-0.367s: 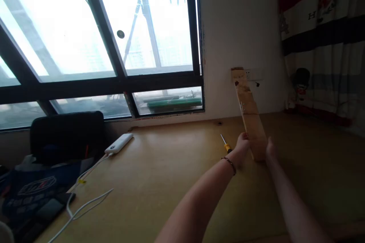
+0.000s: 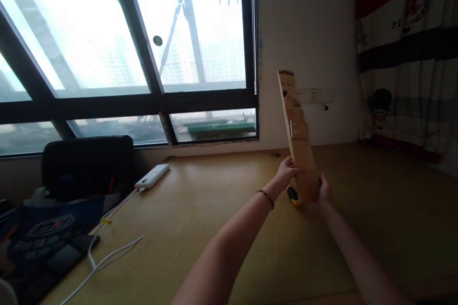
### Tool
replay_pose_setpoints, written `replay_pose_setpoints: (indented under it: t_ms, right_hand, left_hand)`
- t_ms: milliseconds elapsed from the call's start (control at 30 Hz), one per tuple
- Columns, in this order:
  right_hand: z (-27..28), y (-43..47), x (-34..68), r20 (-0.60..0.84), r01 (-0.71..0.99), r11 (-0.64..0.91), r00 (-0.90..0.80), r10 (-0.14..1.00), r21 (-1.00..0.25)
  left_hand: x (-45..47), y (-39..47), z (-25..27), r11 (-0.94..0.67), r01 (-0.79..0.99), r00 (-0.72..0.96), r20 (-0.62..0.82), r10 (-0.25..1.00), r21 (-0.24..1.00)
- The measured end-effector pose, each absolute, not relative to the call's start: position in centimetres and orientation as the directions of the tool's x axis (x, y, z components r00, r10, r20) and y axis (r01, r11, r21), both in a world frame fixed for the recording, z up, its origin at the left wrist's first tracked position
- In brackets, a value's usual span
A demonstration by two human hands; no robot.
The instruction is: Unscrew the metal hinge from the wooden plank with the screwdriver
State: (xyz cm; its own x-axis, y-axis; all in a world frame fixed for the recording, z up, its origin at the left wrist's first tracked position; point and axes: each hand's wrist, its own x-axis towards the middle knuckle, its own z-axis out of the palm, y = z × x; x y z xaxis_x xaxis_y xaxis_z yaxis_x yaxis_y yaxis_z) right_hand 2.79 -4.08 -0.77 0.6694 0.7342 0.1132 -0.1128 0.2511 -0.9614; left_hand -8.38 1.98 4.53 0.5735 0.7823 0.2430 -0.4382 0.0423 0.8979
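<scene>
Wooden board (image 2: 305, 164) — tilted up over the table (image 2: 179, 209), right of its middle. Left hand (image 2: 286, 170) clasps the board's left edge, right hand (image 2: 325, 191) its lower right. Black-and-yellow handle (image 2: 293, 195) on the table; power bank (image 2: 153, 176) — table's left edge.

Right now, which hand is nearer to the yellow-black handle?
Left. The left hand is just above the handle in this view, at the board's left edge; the right hand is farther, at the right edge.
</scene>
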Motion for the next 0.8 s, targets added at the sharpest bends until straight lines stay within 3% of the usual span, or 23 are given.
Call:
replay_pose_setpoints:
  t_ms: [133, 233, 367, 567, 800]
  right_hand:
    - [0.7, -5.1, -0.9, 0.040, -0.295, 0.155, 0.362, 0.931, -0.943]
    - [1.6, -6.0, -2.5, 0.032, -0.295, 0.096, 0.216, 0.976, -0.951]
    - [2.5, -7.0, -4.2, 0.129, -0.289, 0.159, 0.121, 0.984, -0.944]
    - [2.9, -6.2, -9.8, 0.098, -0.355, 0.134, 0.117, 0.988, -0.925]
    - [1.5, -5.1, -14.3, 0.067, -0.444, 0.164, 0.225, 0.972, -0.881]
  left_hand:
    - [-12.5, 1.7, 5.2, 0.025, -0.448, 0.567, 0.262, 0.781, 0.894]
    - [-16.6, 0.8, 5.1, 0.084, -0.415, 0.601, 0.204, 0.772, 0.906]
    - [-22.1, -1.7, 4.3, 0.166, -0.370, 0.644, 0.123, 0.756, 0.914]
    - [-27.5, -5.0, 2.2, 0.227, -0.346, 0.636, 0.050, 0.770, 0.911]
    - [-29.1, -6.6, 0.1, 0.289, -0.455, 0.569, 0.025, 0.822, 0.842]
